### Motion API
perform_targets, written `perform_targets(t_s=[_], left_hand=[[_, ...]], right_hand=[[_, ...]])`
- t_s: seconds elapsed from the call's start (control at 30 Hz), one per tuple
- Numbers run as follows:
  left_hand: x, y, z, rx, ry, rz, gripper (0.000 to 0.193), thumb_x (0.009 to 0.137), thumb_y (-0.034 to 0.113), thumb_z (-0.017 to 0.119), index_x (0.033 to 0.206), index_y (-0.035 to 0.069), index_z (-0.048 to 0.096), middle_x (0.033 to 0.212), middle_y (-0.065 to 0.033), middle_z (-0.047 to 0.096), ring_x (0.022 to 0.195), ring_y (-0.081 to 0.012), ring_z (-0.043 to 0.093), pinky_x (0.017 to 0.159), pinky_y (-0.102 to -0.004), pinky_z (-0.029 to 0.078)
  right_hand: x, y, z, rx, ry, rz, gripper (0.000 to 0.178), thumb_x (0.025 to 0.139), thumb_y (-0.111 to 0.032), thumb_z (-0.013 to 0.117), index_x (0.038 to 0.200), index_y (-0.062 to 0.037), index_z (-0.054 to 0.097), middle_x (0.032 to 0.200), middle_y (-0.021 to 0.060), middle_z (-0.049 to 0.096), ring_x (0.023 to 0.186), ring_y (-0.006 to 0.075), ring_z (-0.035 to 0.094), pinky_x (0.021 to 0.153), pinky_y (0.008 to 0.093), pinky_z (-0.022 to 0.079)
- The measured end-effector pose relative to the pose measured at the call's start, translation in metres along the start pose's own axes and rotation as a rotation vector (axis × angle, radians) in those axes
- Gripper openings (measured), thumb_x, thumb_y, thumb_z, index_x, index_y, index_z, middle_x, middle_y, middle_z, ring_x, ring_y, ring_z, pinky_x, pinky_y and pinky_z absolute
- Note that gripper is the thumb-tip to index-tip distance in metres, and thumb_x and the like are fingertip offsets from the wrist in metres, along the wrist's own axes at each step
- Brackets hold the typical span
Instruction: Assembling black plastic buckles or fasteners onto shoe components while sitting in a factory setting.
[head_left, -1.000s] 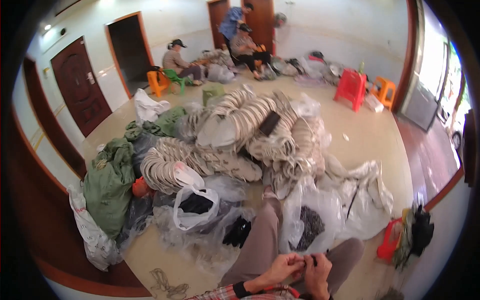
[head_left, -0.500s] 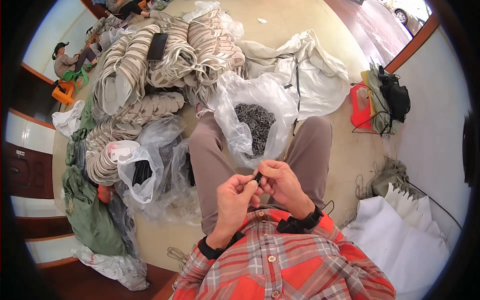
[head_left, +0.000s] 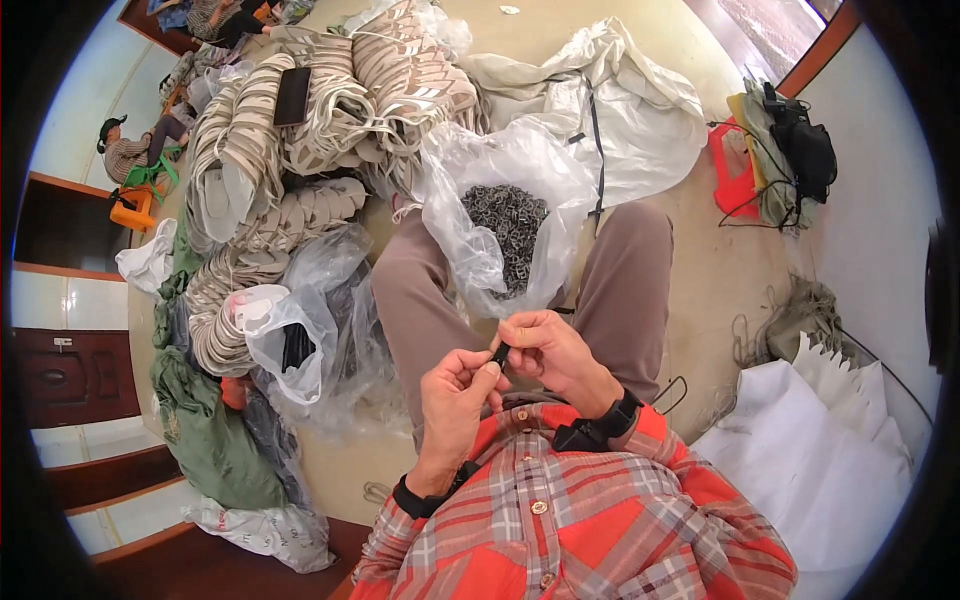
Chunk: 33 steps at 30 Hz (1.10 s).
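Above my lap, both hands meet on a short black strip (head_left: 501,353). My left hand (head_left: 450,405) pinches its lower end between thumb and fingers. At the upper end, the fingertips of my right hand (head_left: 562,360) are closed on the same strip. Whether a small metal piece sits on it is hidden by my fingers. Just beyond my hands, between my knees, a clear plastic bag (head_left: 452,170) lies wide open. It holds a heap of small dark buckle-like metal pieces (head_left: 510,235). Left of my leg, another clear bag (head_left: 318,378) contains black strips (head_left: 297,346).
Bundles of pale strappy shoe parts (head_left: 410,80) pile up ahead to the left, with a black phone (head_left: 292,96) on top. A white sack (head_left: 650,120) lies beyond the bag. A red stool (head_left: 733,170) and white sheets (head_left: 800,440) are at right. People (head_left: 128,155) sit far left.
The view has shifted slightly. My hands remain pinched on the black strip, at nearly the same place, with a bit more of it showing between the fingers.
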<state>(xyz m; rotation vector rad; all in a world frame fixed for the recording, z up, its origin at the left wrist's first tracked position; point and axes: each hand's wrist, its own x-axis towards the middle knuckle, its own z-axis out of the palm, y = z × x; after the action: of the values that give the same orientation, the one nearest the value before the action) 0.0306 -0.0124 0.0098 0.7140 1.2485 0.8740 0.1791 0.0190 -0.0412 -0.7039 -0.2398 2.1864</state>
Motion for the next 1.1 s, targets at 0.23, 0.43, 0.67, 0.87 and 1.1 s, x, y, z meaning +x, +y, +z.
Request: perform_targets(t_s=[0.23,0.43,0.67,0.87,1.1], left_hand=[[-0.001,-0.005,0.003,0.095,0.082,0.046,0.006,0.086,0.005,0.057,0.089,0.0,0.056,0.066,-0.0024,0.058,0.05,-0.0037,0.049,0.044,-0.0175,0.039],[-0.005,-0.011,0.005,0.113,0.166,0.16,0.006,0.086,0.006,0.058,0.087,0.0,0.056,0.064,0.0017,0.055,0.05,-0.0016,0.046,0.043,-0.0168,0.035],[-0.018,-0.006,0.006,0.045,0.168,0.168,0.008,0.086,0.007,0.058,0.089,-0.001,0.057,0.064,0.0012,0.056,0.05,-0.0022,0.046,0.043,-0.0176,0.036],[-0.027,-0.005,0.005,0.062,0.146,0.07,0.008,0.086,0.006,0.057,0.089,-0.001,0.057,0.065,-0.0005,0.057,0.05,-0.0025,0.047,0.043,-0.0173,0.037],[-0.029,-0.006,0.004,0.048,0.171,0.102,0.008,0.086,0.007,0.058,0.09,0.0,0.056,0.067,-0.0005,0.058,0.054,-0.0023,0.049,0.045,-0.0172,0.039]], right_hand=[[-0.01,-0.003,0.014,-0.278,0.085,-0.142,0.017,0.084,-0.016,0.062,0.075,-0.0016,0.064,0.057,-0.0001,0.055,0.045,0.0032,0.042,0.039,0.0175,0.028],[-0.021,0.0,0.036,-0.708,0.16,-0.36,0.014,0.083,-0.014,0.063,0.077,-0.0011,0.063,0.059,0.0002,0.056,0.049,0.0029,0.045,0.042,0.018,0.033],[-0.024,0.0,0.044,-0.514,0.192,-0.232,0.014,0.083,-0.013,0.063,0.077,-0.0007,0.064,0.06,-0.0003,0.055,0.049,0.0027,0.044,0.043,0.0179,0.032],[-0.028,0.004,0.039,-0.342,0.193,-0.132,0.014,0.083,-0.014,0.063,0.077,-0.001,0.065,0.058,-0.0011,0.054,0.046,0.0025,0.039,0.041,0.0176,0.029],[-0.036,0.012,0.053,-0.674,0.223,-0.287,0.013,0.082,-0.012,0.064,0.078,0.0009,0.064,0.061,0.0008,0.056,0.049,0.0046,0.047,0.042,0.02,0.036]])
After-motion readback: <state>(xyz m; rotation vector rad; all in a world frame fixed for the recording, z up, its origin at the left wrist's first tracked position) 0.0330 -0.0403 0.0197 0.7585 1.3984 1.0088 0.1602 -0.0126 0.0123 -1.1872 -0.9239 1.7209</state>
